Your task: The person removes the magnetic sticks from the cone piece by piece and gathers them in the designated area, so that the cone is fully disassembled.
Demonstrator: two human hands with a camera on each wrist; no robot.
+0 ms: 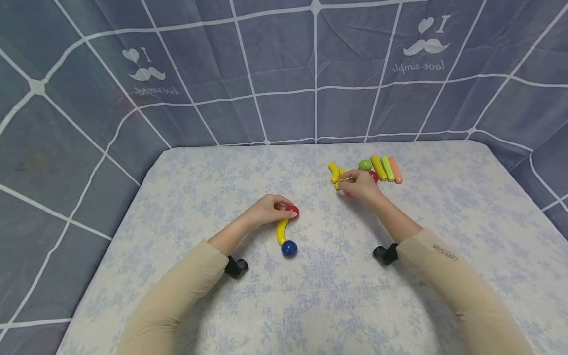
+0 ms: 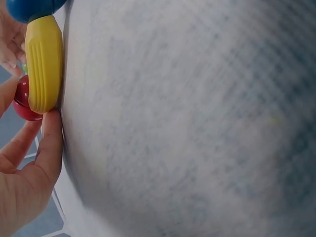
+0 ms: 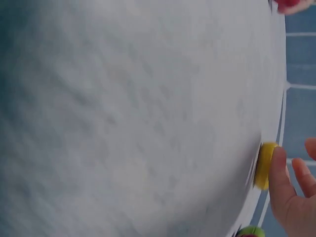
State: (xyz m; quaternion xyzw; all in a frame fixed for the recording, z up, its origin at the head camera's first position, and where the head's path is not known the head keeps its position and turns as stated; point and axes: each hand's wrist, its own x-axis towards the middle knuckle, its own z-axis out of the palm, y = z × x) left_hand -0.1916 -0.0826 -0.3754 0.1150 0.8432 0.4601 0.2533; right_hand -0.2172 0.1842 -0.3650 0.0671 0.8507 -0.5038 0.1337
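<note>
My left hand (image 1: 269, 211) pinches a red ball (image 1: 293, 212) between thumb and fingers. A curved yellow piece (image 1: 282, 231) runs from the red ball to a dark blue ball (image 1: 289, 249), end to end. In the left wrist view the fingertips sit around the red ball (image 2: 22, 101), at the end of the ribbed yellow piece (image 2: 44, 64). Farther back, my right hand (image 1: 361, 187) reaches over several small curved yellow pieces (image 1: 334, 173). In the right wrist view its fingers are spread, one fingertip right at a yellow piece (image 3: 265, 165). Something red shows beneath this hand.
Beyond the right hand lie a green ball (image 1: 365, 165), another red ball (image 1: 374, 176), and a row of straight sticks: yellow (image 1: 378, 168), lime green (image 1: 387, 168) and salmon (image 1: 395, 170). A patterned cloth covers the table (image 1: 213, 182); a grey-blue curtain (image 1: 284, 64) hangs behind.
</note>
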